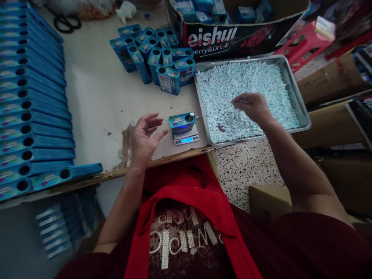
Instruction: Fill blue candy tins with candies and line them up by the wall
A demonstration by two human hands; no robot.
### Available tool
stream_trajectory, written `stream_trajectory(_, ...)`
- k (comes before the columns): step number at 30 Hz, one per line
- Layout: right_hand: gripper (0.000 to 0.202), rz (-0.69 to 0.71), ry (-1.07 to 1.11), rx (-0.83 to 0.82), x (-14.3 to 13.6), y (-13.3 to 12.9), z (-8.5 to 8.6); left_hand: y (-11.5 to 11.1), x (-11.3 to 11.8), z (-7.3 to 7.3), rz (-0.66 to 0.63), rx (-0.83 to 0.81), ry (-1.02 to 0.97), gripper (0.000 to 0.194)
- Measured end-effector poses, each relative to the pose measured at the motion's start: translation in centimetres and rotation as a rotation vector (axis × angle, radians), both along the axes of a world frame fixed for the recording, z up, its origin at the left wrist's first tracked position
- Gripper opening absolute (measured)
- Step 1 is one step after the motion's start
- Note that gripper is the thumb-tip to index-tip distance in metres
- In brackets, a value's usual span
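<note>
My left hand (147,136) is held just left of a small kitchen scale (186,139), fingers apart and nothing in it. On the scale stands a blue candy box (180,122) with a round hole in its top and a white candy lying at the hole. The scale's display glows blue. Over a metal tray (305,120) of small white and pale blue candies (250,77), my right hand (254,107) hovers with its fingers drawn together. What lies between those fingertips is too small to make out.
Blue boxes (35,128) with holes stand in a long row at the left. More boxes (158,58) cluster behind the scale. A black carton (209,42) holds further boxes. Scissors (65,23) lie at the back left. A pink stool (310,46) stands beyond the tray.
</note>
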State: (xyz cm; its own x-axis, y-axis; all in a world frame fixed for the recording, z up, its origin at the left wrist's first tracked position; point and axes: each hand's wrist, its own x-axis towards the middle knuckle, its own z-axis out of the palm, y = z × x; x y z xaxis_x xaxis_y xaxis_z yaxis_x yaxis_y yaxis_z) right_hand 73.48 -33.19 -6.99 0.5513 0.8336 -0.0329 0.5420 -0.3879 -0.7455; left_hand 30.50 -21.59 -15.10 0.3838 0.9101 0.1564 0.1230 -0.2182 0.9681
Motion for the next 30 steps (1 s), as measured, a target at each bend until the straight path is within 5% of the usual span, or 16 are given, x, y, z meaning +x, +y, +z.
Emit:
stream_trajectory(5,0.019,-0.217,0.146,0.031,-0.2,1.8,1.3,0.3,-2.5,1.4,0.102,-0.028,-0.003,0.058)
stream_trajectory(11,0.037,-0.471,0.782,-0.070,-1.5,2.9,1.6,0.1,-3.6,1.2,0.113,-0.089,-0.008,0.047)
stream_trajectory(14,0.026,-0.372,0.959,-0.030,-2.3,2.7,1.6,0.2,-4.0,0.7,0.110,-0.090,0.020,0.046)
stream_trajectory(18,0.022,-0.129,0.916,-0.068,-3.8,3.2,2.8,0.7,-3.1,1.7,0.038,-0.024,0.041,0.051)
stream_trajectory(25,0.022,0.178,0.839,-0.039,-6.8,5.2,5.6,2.0,3.9,5.9,-0.205,0.339,0.133,0.039)
stream_trajectory(30,0.026,0.209,0.849,-0.013,-7.4,4.8,5.7,3.1,8.0,5.3,-0.418,0.553,0.245,0.060)
